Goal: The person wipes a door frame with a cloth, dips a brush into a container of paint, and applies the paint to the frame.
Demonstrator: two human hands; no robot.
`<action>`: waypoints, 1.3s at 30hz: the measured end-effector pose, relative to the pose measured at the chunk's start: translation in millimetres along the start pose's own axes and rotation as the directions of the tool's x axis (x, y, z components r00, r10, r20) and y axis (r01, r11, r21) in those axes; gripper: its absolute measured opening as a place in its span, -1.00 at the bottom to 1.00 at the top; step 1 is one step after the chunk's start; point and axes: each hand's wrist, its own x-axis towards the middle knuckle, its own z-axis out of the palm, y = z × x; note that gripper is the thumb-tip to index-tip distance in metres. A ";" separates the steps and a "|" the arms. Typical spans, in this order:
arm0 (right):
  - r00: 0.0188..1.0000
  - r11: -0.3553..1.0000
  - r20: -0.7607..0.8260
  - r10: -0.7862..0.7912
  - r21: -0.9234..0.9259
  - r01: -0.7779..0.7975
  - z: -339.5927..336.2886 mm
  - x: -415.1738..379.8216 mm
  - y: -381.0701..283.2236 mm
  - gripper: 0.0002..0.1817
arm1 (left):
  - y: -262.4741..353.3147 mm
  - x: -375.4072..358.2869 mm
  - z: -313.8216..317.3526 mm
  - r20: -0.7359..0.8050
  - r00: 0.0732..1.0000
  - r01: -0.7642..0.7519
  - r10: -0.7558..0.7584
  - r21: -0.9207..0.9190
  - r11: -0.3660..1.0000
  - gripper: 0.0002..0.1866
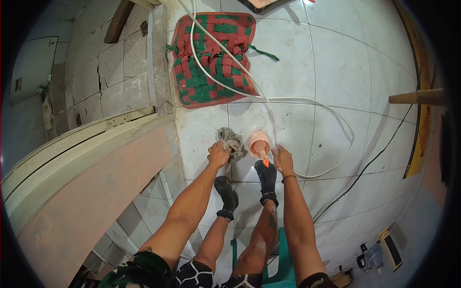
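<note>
A grey, crumpled rag (232, 142) hangs from my left hand (219, 154), whose fingers are closed on it above the floor tiles. To its right stands a small pink container (255, 138) with pinkish matter inside and an orange-handled tool (265, 161) leaning over its near rim. My right hand (282, 159) is just right of the container, fingers closed round the white hose (272, 117). The hose runs up across the floor and loops to the right.
A red and green woven mat (211, 62) lies at the top, under the hose. A pinkish low wall (96, 192) is at the left. A wooden leg (418, 97) and a dark cable (370, 163) are at the right. A green chair (283, 261) is below me.
</note>
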 end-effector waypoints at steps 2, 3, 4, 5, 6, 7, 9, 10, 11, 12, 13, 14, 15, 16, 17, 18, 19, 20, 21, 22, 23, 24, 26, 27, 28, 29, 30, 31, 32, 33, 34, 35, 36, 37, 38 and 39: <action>0.994 0.997 0.111 0.002 -0.082 0.007 3.1 9.9 -0.4 -0.63 | 3.8 -8.2 1.5 0.020 1.000 0.008 -0.009 0.064 0.998 -0.33; 0.974 0.985 0.225 0.011 -0.169 0.028 3.1 9.5 -0.5 -0.64 | 4.9 -15.8 1.1 0.042 0.999 0.021 -0.026 0.119 0.993 -0.18; 0.973 0.986 0.229 0.015 -0.165 0.024 4.2 7.1 -2.4 -0.64 | 2.3 -17.8 2.8 0.089 0.996 0.003 -0.011 0.096 0.995 -0.04; 0.978 0.989 0.208 0.003 -0.143 0.027 5.2 5.8 -7.5 -0.67 | -2.8 -19.2 7.4 0.088 0.996 0.003 -0.012 0.100 0.995 -0.04; 0.983 0.992 0.183 -0.012 -0.121 0.035 7.0 7.3 -10.6 -0.70 | -8.8 -19.8 13.5 0.073 0.990 -0.129 0.123 0.076 0.989 -0.05; 0.984 0.992 0.179 -0.018 -0.116 0.039 10.5 9.7 -10.0 -0.70 | -12.7 -19.6 18.8 0.054 0.965 -0.260 0.257 0.054 0.964 -0.07; 0.990 0.979 0.127 -0.059 -0.187 0.082 16.5 11.9 -6.9 -0.70 | -0.7 -25.3 18.5 -0.005 0.951 -0.307 0.308 0.073 0.949 -0.13; 0.989 0.979 0.132 -0.061 -0.186 0.085 19.0 13.8 -4.5 -0.70 | 1.6 -23.6 19.9 -0.026 0.913 -0.403 0.406 0.093 0.911 -0.17; 0.992 0.971 0.090 -0.090 -0.213 0.108 19.4 16.6 -4.9 -0.69 | 4.0 -22.8 22.1 -0.046 0.867 -0.489 0.496 0.115 0.865 -0.20; 0.991 0.963 0.052 -0.121 -0.237 0.130 21.2 16.6 -5.2 -0.69 | 8.1 -22.5 24.8 -0.055 0.863 -0.497 0.502 0.086 0.864 -0.23; 0.990 0.963 0.064 -0.126 -0.232 0.137 21.9 15.9 -5.2 -0.69 | 11.4 -22.3 25.1 -0.058 0.869 -0.485 0.491 0.090 0.870 -0.23; 0.990 0.959 0.065 -0.126 -0.247 0.139 19.2 15.4 -6.0 -0.68 | 13.5 -21.8 26.4 -0.061 0.866 -0.493 0.496 0.055 0.868 -0.22; 0.990 0.954 0.063 -0.126 -0.265 0.139 14.6 13.6 -7.5 -0.67 | 15.1 -24.2 25.7 -0.065 0.861 -0.504 0.504 0.019 0.864 -0.21; 0.983 0.943 0.042 -0.179 -0.277 0.184 8.1 8.2 -9.8 -0.66 | 10.9 -23.2 27.3 -0.065 0.817 -0.573 0.573 0.019 0.820 -0.12; 0.981 0.941 0.048 -0.189 -0.277 0.195 3.9 3.7 -9.5 -0.66 | 11.0 -27.3 26.3 -0.075 0.821 -0.567 0.566 0.020 0.824 -0.12; 0.975 0.923 0.066 -0.213 -0.314 0.223 -1.1 -1.8 -8.9 -0.65 | 12.4 -34.8 24.6 -0.025 0.820 -0.572 0.572 -0.041 0.819 -0.07; 0.966 0.900 0.082 -0.244 -0.351 0.258 -6.1 -5.3 -10.6 -0.65 | 15.6 -39.9 21.0 0.015 0.814 -0.576 0.580 -0.102 0.811 -0.02; 0.957 0.898 0.077 -0.278 -0.333 0.288 -17.7 -16.9 -18.6 -0.65 | 22.2 -51.8 10.7 0.040 0.826 -0.555 0.562 -0.113 0.824 -0.01; 0.954 0.893 0.096 -0.285 -0.336 0.300 -32.8 -34.4 -32.0 -0.65 | 25.4 -65.8 1.6 0.033 0.837 -0.539 0.546 -0.121 0.833 -0.01; 0.950 0.895 0.068 -0.304 -0.321 0.309 -50.3 -49.5 -47.0 -0.70 | 31.0 -76.7 -8.8 0.010 0.788 -0.602 0.615 -0.193 0.775 0.01; 0.946 0.897 0.044 -0.322 -0.306 0.319 -66.2 -67.2 -62.9 -0.75 | 33.7 -89.9 -17.9 -0.020 0.737 -0.656 0.675 -0.261 0.708 0.03; 0.947 0.890 0.070 -0.312 -0.328 0.317 -81.7 -86.5 -74.3 -0.74 | 39.0 -104.9 -25.0 -0.048 0.741 -0.649 0.669 -0.305 0.697 0.07; 0.944 0.874 0.071 -0.322 -0.361 0.325 -122.3 -118.7 -108.6 -0.80 | 60.4 -128.9 -45.9 -0.121 0.682 -0.713 0.721 -0.331 0.618 0.07; 0.945 0.866 0.080 -0.317 -0.380 0.323 -143.6 -141.8 -126.5 -0.80 | 66.2 -151.4 -52.5 -0.161 0.634 -0.753 0.756 -0.352 0.556 0.07; 0.945 0.870 0.088 -0.315 -0.372 0.324 -163.8 -156.8 -146.9 -0.83 | 75.3 -167.7 -62.4 -0.243 0.588 -0.790 0.772 -0.381 0.481 0.06; 0.945 0.874 0.103 -0.310 -0.360 0.326 -182.5 -173.9 -168.0 -0.86 | 81.3 -188.5 -75.4 -0.259 0.589 -0.789 0.766 -0.388 0.476 0.06; 0.933 0.842 0.112 -0.342 -0.406 0.357 -201.7 -191.1 -189.2 -0.87 | 88.2 -211.3 -91.9 -0.311 0.539 -0.828 0.783 -0.367 0.424 0.05; 0.929 0.831 0.109 -0.355 -0.418 0.367 -217.8 -200.6 -207.1 -0.87 | 96.2 -229.3 -110.5 -0.365 0.479 -0.867 0.798 -0.336 0.367 0.05; 0.908 0.819 0.147 -0.391 -0.395 0.417 -232.7 -215.6 -222.9 -0.86 | 100.2 -252.4 -128.1 -0.423 0.473 -0.873 0.773 -0.344 0.346 0.02; 0.894 0.810 0.170 -0.414 -0.378 0.447 -251.0 -233.5 -238.8 -0.84 | 104.5 -273.8 -146.4 -0.417 0.467 -0.872 0.780 -0.365 0.327 0.02; 0.810 0.644 0.316 -0.493 -0.494 0.584 -269.0 -245.5 -259.6 -0.82 | 112.0 -286.8 -166.9 -0.418 0.436 -0.890 0.797 -0.331 0.313 0.00; 0.831 0.656 0.305 -0.465 -0.511 0.555 -282.9 -263.7 -282.0 -0.82 | 115.2 -305.9 -185.9 -0.405 0.419 -0.900 0.813 -0.305 0.311 -0.03; 0.871 0.742 0.278 -0.406 -0.456 0.491 -295.7 -280.7 -305.3 -0.82 | 123.6 -322.1 -207.1 -0.455 0.350 -0.923 0.818 -0.315 0.220 0.01; 0.897 0.807 0.240 -0.372 -0.393 0.441 -307.7 -286.1 -325.9 -0.81 | 131.5 -328.5 -223.0 -0.458 0.320 -0.932 0.829 -0.311 0.188 0.01; 0.904 0.809 0.220 -0.366 -0.404 0.426 -318.4 -300.1 -337.4 -0.81 | 133.4 -343.8 -234.2 -0.526 0.303 -0.936 0.795 -0.320 0.145 0.00; 0.901 0.792 0.224 -0.371 -0.430 0.433 -328.8 -316.8 -347.7 -0.79 | 133.2 -362.9 -244.3 -0.589 0.290 -0.938 0.754 -0.330 0.103 0.00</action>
